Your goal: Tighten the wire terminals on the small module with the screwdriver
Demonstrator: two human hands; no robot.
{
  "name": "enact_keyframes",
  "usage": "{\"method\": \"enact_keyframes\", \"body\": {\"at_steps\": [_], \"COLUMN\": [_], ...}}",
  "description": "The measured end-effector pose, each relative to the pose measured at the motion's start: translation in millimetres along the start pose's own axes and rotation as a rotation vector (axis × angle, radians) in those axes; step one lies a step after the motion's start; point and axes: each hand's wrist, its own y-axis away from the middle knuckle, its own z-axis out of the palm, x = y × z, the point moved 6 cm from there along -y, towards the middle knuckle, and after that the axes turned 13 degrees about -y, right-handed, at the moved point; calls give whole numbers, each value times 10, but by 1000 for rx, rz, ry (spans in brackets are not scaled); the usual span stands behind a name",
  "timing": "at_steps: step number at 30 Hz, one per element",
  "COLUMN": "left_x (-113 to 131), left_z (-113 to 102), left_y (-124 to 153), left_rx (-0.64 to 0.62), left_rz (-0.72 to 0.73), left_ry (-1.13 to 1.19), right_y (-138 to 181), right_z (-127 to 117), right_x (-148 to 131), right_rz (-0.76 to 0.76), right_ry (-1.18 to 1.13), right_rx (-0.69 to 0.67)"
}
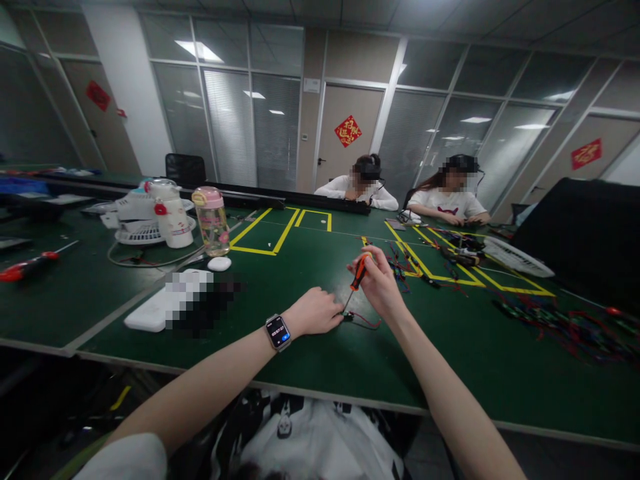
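My right hand (379,279) is wrapped around the black and orange handle of a screwdriver (359,272). The shaft slants down to the left, and its tip meets a small green circuit board (348,316) on the table. Red and dark wires (367,324) trail from the board to the right. My left hand (319,312) rests low on the table with its fingers closed at the board's left edge, steadying it; the fingertips partly cover the board. A watch is on the left wrist.
The green table (280,370) carries yellow tape outlines. Bundles of wired boards (560,327) lie at right. To the left are a white box (165,300), a pink-lidded bottle (212,223), a white fan (137,217) and a red screwdriver (33,267). Two people sit opposite.
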Motion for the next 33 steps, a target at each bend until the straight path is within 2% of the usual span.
{"method": "enact_keyframes", "body": {"at_steps": [12, 25, 33], "left_x": [-5, -11, -11], "left_z": [11, 10, 29], "left_y": [3, 0, 2], "left_rx": [-8, -29, -23], "left_rz": [4, 2, 0], "left_ry": [27, 27, 32], "right_y": [-14, -19, -32], "right_z": [-56, -10, -72], "right_x": [-6, 0, -27], "right_rz": [-72, 1, -68], "right_ry": [50, 22, 65], "right_rx": [64, 14, 70]}}
